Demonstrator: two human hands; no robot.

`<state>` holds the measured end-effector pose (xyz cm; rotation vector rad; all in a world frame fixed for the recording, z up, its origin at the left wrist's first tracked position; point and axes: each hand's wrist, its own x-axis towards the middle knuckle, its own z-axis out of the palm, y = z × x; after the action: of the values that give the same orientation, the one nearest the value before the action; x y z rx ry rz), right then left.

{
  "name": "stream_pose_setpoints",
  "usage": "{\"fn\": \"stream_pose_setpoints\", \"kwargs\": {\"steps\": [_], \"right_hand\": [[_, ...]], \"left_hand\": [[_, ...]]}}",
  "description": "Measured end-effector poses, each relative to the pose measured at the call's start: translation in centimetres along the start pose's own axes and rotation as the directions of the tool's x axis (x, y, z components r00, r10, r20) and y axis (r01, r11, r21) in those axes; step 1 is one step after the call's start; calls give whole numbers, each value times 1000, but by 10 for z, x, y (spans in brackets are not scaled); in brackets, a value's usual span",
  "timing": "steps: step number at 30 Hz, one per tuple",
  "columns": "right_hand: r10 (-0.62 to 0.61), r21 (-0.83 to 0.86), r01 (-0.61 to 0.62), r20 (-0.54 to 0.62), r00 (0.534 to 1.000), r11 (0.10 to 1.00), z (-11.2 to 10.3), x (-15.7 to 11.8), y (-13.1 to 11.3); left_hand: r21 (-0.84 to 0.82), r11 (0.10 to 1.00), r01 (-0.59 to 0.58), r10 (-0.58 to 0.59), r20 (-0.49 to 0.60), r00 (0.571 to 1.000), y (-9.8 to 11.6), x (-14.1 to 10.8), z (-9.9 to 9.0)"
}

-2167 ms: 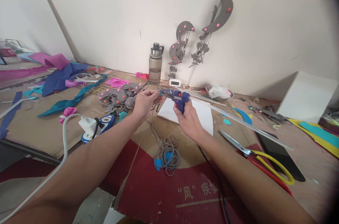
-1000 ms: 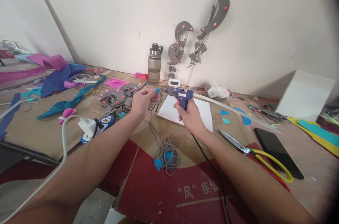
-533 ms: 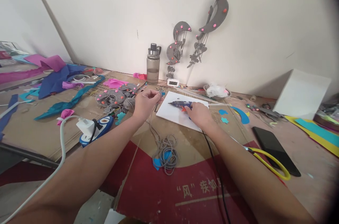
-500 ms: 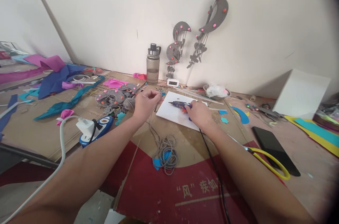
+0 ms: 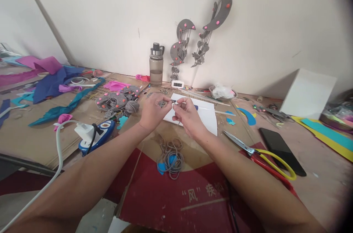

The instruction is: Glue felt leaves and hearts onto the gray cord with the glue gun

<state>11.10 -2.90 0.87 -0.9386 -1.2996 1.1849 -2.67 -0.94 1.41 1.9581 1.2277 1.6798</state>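
Observation:
My left hand (image 5: 156,111) and my right hand (image 5: 189,117) meet over a white board (image 5: 208,119), their fingertips pinched together. Some grey yarn (image 5: 162,104) shows within the left hand's grip. What the right fingertips pinch is too small to make out. Behind the right hand lies a glue gun, mostly hidden; a bit of its blue body (image 5: 196,107) shows, with a clear glue stick (image 5: 216,111) pointing right. Closer to me, a loose coil of grey cord (image 5: 173,161) rests over blue scraps (image 5: 162,168) on the cardboard.
Scissors (image 5: 256,152) and a black phone (image 5: 281,150) lie to the right. On the left are a blue power strip (image 5: 103,135) and grey felt pieces with pink dots (image 5: 118,100). A water bottle (image 5: 156,67) stands behind, near grey hanging ornaments (image 5: 220,14).
My right hand has let go of the glue gun, which stays on the white board, and has moved left to meet my left hand. The scissors are now fully uncovered.

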Motion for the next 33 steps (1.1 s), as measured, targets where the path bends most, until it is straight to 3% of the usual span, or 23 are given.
{"fn": "stream_pose_setpoints", "kwargs": {"steps": [2,5,9,14,23,30,33], "right_hand": [[-77,-173,70,-38,996,983,-5,1,0],[-195,-369,164,-49,980,915,-11,3,-1],[-289,-480,222,-70,955,849,-14,3,-1],[-312,-559,217,-79,947,800,-15,3,-1],[-328,-597,210,-95,940,775,-14,0,-5],[-235,-455,171,-87,968,874,-14,4,-2],[-172,-357,132,-81,982,925,-16,7,3]], "left_hand": [[-69,993,95,-96,-11,995,2,0,1],[-144,968,207,-201,53,978,2,1,2],[-238,923,301,-279,122,952,1,2,3],[-324,877,354,-325,142,935,0,1,4],[-436,810,392,-327,218,920,-2,-2,7],[-485,771,413,-329,252,910,-7,-1,9],[-519,710,476,-369,301,879,-9,-2,10]]}}
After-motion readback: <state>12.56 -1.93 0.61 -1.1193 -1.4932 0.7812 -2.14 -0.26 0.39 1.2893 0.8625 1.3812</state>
